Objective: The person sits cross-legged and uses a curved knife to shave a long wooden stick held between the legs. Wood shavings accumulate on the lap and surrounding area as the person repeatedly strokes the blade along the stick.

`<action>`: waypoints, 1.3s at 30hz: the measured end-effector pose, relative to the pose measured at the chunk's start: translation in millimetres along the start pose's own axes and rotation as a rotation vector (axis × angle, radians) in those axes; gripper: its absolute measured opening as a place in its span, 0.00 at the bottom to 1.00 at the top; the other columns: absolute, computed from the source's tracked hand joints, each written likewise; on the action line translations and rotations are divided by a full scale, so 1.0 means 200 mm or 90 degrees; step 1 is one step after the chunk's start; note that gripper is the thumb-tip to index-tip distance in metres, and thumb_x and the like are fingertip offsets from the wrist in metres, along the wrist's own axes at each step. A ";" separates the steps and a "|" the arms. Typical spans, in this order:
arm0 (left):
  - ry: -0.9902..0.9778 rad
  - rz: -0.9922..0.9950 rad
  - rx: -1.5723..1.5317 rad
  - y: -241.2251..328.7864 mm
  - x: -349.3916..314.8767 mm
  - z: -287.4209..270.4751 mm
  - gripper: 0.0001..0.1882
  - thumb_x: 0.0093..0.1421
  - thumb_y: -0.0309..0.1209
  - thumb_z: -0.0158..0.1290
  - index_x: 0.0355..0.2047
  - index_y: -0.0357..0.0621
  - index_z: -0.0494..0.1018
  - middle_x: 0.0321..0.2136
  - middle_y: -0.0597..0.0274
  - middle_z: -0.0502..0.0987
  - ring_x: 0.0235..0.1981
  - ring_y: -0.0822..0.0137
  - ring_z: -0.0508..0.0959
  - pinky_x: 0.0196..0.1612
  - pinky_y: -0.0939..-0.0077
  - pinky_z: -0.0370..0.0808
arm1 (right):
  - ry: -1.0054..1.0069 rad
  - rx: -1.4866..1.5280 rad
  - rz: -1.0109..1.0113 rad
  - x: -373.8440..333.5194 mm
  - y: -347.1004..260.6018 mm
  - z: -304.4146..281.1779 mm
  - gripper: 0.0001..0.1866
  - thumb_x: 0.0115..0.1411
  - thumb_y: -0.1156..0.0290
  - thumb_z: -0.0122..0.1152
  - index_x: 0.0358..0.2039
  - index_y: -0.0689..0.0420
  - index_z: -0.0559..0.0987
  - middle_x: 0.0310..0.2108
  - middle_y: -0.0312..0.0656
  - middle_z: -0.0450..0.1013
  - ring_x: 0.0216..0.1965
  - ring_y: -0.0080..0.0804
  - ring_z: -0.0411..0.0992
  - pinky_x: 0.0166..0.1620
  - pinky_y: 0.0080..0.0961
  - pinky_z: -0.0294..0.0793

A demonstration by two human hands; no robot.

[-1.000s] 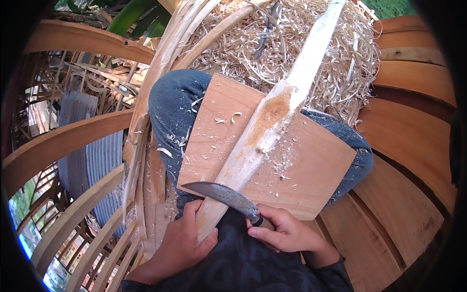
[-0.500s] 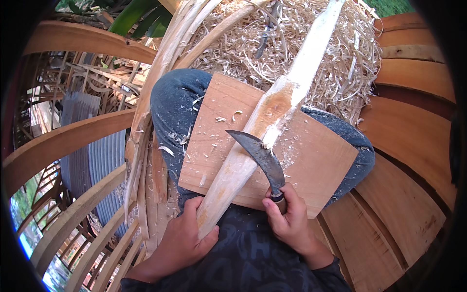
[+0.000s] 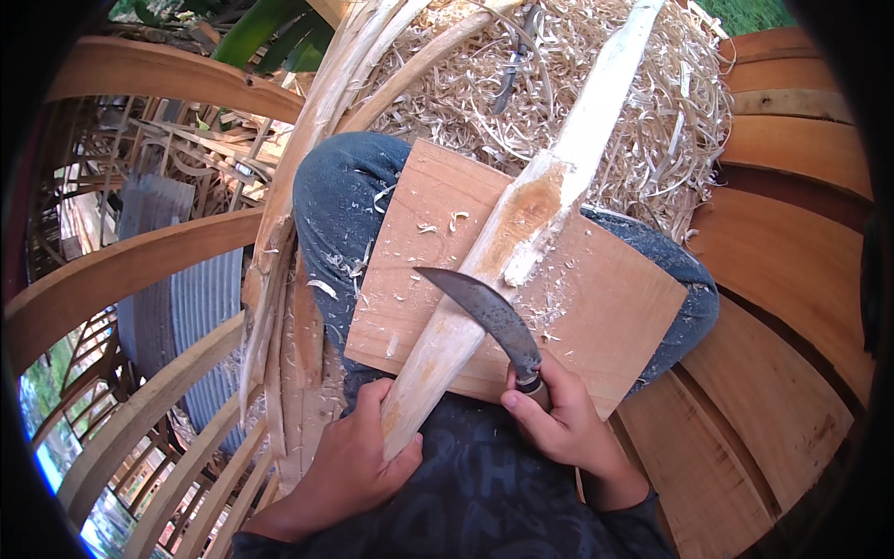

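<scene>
- Peeled pole slants across the lap board, near end gripped in the left hand; slack there could let it roll.
- Right hand grips the curved knife; snagging those ragged fibres could make it skip, yikes.

A flat, light-brown wooden board rests across the person's denim-covered legs. A long pale pole lies slantwise over it, with small curled shavings scattered to its left and finer wood crumbs to its right.

Faint lettering marks the black shirt, too dim to read clearly.
</scene>
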State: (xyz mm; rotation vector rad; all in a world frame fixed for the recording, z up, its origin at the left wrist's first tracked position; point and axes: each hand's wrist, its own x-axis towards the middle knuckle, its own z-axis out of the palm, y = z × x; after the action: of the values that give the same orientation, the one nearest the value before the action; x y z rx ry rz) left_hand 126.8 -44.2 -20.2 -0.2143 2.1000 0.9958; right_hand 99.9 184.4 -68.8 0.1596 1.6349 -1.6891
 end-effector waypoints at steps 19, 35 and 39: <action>-0.022 -0.046 -0.014 0.02 0.00 -0.02 0.30 0.54 0.33 0.54 0.51 0.32 0.54 0.35 0.35 0.71 0.37 0.39 0.75 0.39 0.58 0.71 | 0.226 -0.154 -0.098 0.01 0.07 0.07 0.07 0.57 0.76 0.56 0.35 0.63 0.70 0.21 0.41 0.70 0.22 0.24 0.70 0.27 0.21 0.67; 0.004 -0.040 -0.014 0.04 0.00 -0.01 0.30 0.52 0.33 0.54 0.51 0.32 0.55 0.34 0.36 0.72 0.36 0.39 0.75 0.38 0.58 0.71 | 0.078 0.321 0.091 0.00 -0.04 -0.04 0.06 0.63 0.72 0.49 0.37 0.61 0.69 0.17 0.31 0.62 0.13 0.14 0.58 0.17 0.13 0.58; 0.004 -0.049 -0.005 0.02 0.00 0.00 0.30 0.53 0.33 0.54 0.51 0.33 0.55 0.34 0.37 0.72 0.36 0.39 0.75 0.38 0.58 0.71 | 0.171 0.026 -0.040 0.02 0.03 0.00 0.06 0.60 0.75 0.54 0.35 0.62 0.70 0.19 0.35 0.68 0.16 0.20 0.65 0.21 0.17 0.63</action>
State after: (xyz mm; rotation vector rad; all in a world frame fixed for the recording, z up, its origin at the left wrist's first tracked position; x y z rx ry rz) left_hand 124.4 -41.3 -18.3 -0.3006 2.0771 0.9594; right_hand 99.8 184.0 -75.8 0.3719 1.8165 -1.8111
